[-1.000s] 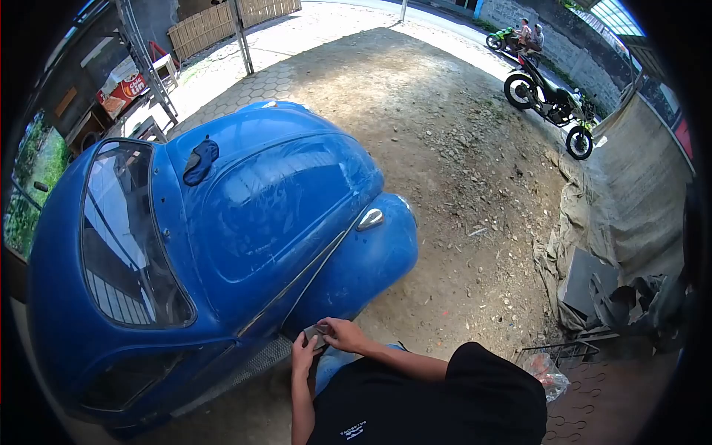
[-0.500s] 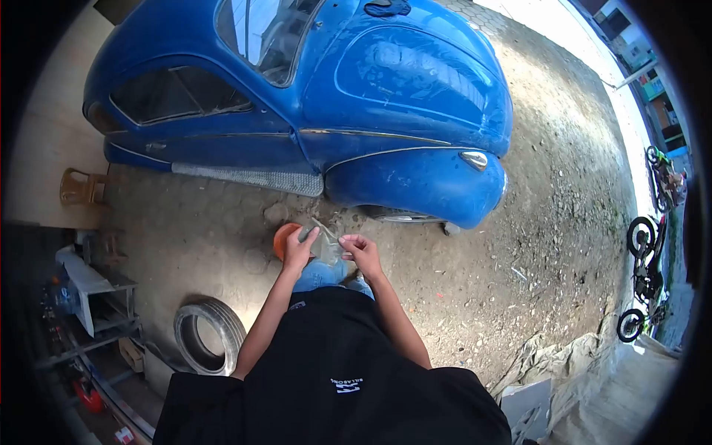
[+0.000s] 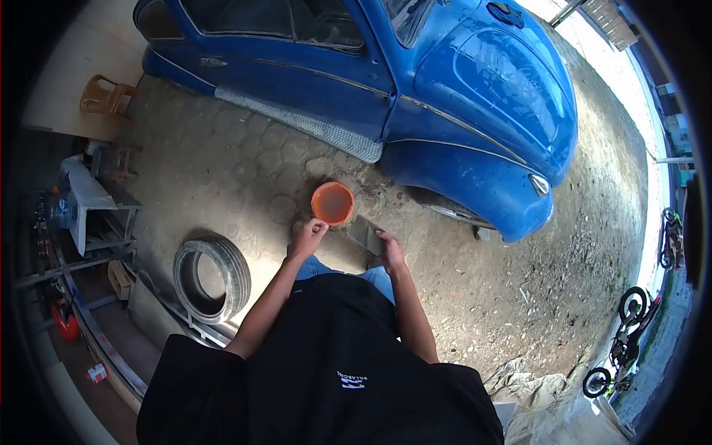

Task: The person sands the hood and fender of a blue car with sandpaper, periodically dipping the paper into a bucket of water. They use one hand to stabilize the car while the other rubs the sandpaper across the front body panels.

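Note:
My right hand grips the edge of a thin grey-brown sheet that looks like sandpaper, between thumb and fingers. The sheet extends leftward, over the ground. My left hand is closed in a pinch, its fingertips overlapping the near rim of an orange bucket in the view. Whether they touch the rim or hold something small, I cannot make out. Cloudy, brownish liquid shows inside the bucket.
Ahead stands a blue car, its front fender to the right of the bucket. A loose tyre lies at left, near a metal frame and a brown plastic chair. A motorcycle is at far right.
My hands have moved apart; the sheet, earlier held between both, is now only in the right. My view has turned and shifted, bringing the bucket out from behind my left hand.

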`<state>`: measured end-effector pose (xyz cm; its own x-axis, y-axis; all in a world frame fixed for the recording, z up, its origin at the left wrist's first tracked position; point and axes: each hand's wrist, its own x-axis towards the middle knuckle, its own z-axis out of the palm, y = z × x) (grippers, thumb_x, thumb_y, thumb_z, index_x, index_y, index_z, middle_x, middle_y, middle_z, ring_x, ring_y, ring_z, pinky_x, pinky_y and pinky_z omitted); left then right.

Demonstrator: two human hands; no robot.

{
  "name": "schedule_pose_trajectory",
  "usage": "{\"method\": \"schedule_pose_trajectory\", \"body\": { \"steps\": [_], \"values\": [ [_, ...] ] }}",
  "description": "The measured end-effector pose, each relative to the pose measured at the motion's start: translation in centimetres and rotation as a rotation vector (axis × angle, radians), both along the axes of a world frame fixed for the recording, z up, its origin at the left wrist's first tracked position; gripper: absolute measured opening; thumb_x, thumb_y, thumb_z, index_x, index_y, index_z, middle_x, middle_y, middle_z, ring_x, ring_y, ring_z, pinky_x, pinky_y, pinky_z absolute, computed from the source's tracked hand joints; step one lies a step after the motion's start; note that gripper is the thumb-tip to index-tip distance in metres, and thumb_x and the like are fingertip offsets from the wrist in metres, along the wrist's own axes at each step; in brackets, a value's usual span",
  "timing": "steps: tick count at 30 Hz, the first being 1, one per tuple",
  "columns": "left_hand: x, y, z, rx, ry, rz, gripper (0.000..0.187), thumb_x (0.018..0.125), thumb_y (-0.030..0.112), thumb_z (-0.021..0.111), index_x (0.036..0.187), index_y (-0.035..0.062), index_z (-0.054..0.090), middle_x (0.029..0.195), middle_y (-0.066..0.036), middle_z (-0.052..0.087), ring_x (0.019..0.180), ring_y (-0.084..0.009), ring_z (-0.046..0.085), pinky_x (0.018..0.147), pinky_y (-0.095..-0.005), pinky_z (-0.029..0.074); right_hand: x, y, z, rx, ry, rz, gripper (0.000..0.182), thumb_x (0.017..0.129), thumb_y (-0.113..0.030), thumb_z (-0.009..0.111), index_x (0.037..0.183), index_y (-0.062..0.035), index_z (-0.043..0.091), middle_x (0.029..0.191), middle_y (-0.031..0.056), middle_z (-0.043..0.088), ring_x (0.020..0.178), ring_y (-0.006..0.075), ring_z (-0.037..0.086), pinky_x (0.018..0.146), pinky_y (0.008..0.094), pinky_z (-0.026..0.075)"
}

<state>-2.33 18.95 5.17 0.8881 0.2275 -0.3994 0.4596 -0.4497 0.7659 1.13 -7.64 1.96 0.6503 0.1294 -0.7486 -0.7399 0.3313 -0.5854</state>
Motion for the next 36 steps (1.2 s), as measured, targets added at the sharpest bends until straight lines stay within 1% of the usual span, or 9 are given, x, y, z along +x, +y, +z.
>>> {"method": "schedule_pose_trajectory", "body": {
  "steps": [6, 8, 10, 13, 19, 23, 26, 28, 36],
  "values": [
    [-14.3, 25.3, -15.3, 0.108, 0.774, 0.158, 0.037, 0.092, 0.041, 0.064, 0.107, 0.0089, 0.076, 0.099, -0.014, 0.077, 0.090, -0.0280, 0.075, 0.084, -0.0379, 0.057, -9.4, 2.3, -15.1, -0.529, 0.248, -0.175, 0.031, 0.093, -0.025, 0.065, 0.113, -0.0031, 0.073, 0.094, 0.0077, 0.070, 0.087, 0.0215, 0.066, 0.075, 0.0415, 0.055],
    [-15.9, 31.5, -12.9, 0.154, 1.051, 0.008, 0.037, 0.091, 0.037, 0.060, 0.105, 0.0063, 0.075, 0.097, -0.017, 0.077, 0.078, -0.0288, 0.076, 0.074, -0.0424, 0.059, -13.8, 5.0, -14.6, -0.649, 0.496, -0.235, 0.031, 0.094, -0.025, 0.064, 0.118, -0.0066, 0.071, 0.100, 0.0083, 0.068, 0.089, 0.0230, 0.063, 0.070, 0.0434, 0.052],
    [-17.9, 38.7, -16.3, 0.417, 1.072, -0.342, 0.042, 0.089, 0.035, 0.059, 0.110, 0.0012, 0.073, 0.114, -0.022, 0.073, 0.104, -0.0325, 0.073, 0.090, -0.0449, 0.057, -18.3, 5.8, -18.4, -0.765, 0.627, 0.070, 0.033, 0.096, -0.028, 0.061, 0.123, -0.0115, 0.071, 0.111, 0.0091, 0.067, 0.093, 0.0255, 0.062, 0.064, 0.0460, 0.053],
    [-14.0, 42.6, -17.6, 0.604, 0.859, -0.386, 0.029, 0.090, 0.027, 0.060, 0.103, 0.0048, 0.072, 0.105, -0.020, 0.074, 0.102, -0.0366, 0.071, 0.088, -0.0473, 0.056, -15.1, 12.0, -13.3, -0.952, 0.395, 0.542, 0.036, 0.100, -0.030, 0.055, 0.129, -0.0126, 0.069, 0.114, 0.0152, 0.072, 0.095, 0.0330, 0.070, 0.068, 0.0457, 0.058],
    [-14.7, 41.4, -30.3, 0.088, 0.595, 0.312, 0.019, 0.098, 0.026, 0.062, 0.106, 0.0112, 0.072, 0.096, -0.013, 0.075, 0.090, -0.0277, 0.073, 0.077, -0.0400, 0.055, -2.4, 20.8, -26.4, -0.912, -0.253, 1.081, 0.030, 0.102, -0.019, 0.045, 0.125, -0.0094, 0.063, 0.111, 0.0257, 0.070, 0.104, 0.0465, 0.066, 0.086, 0.0541, 0.054],
    [-20.3, 36.7, -26.5, 0.089, 0.672, 0.051, 0.018, 0.101, 0.023, 0.061, 0.111, 0.0111, 0.070, 0.098, -0.012, 0.074, 0.086, -0.0252, 0.072, 0.077, -0.0364, 0.055, 3.1, 22.9, -43.7, -1.060, -0.172, 0.770, 0.038, 0.104, -0.024, 0.038, 0.130, -0.0101, 0.062, 0.121, 0.0252, 0.067, 0.109, 0.0465, 0.064, 0.093, 0.0558, 0.051],
    [-33.4, 37.3, -23.8, 0.069, 1.000, 0.436, 0.025, 0.101, 0.025, 0.061, 0.110, 0.0028, 0.069, 0.089, -0.010, 0.072, 0.078, -0.0179, 0.070, 0.071, -0.0335, 0.056, 5.4, 24.0, -55.3, -1.146, -0.190, 0.745, 0.037, 0.103, -0.021, 0.040, 0.133, -0.0164, 0.062, 0.124, 0.0231, 0.066, 0.116, 0.0431, 0.063, 0.096, 0.0536, 0.050],
    [-47.6, 39.1, -21.2, -0.134, 1.086, 0.734, 0.027, 0.100, 0.030, 0.063, 0.110, 0.0058, 0.069, 0.084, -0.007, 0.070, 0.068, -0.0148, 0.067, 0.057, -0.0282, 0.051, 7.4, 26.0, -57.5, -1.129, -0.206, 0.757, 0.037, 0.103, -0.019, 0.041, 0.135, -0.0210, 0.060, 0.135, 0.0206, 0.060, 0.128, 0.0410, 0.056, 0.102, 0.0531, 0.049],
    [-47.3, 32.9, -10.1, -0.072, 1.660, 0.655, 0.029, 0.098, 0.031, 0.061, 0.115, 0.0079, 0.067, 0.089, -0.010, 0.069, 0.070, -0.0183, 0.067, 0.056, -0.0325, 0.051, 4.7, 27.7, -62.9, -0.934, -0.149, 0.954, 0.042, 0.101, -0.013, 0.043, 0.139, -0.0155, 0.059, 0.136, 0.0182, 0.063, 0.125, 0.0397, 0.060, 0.103, 0.0480, 0.050]
  ]
}}
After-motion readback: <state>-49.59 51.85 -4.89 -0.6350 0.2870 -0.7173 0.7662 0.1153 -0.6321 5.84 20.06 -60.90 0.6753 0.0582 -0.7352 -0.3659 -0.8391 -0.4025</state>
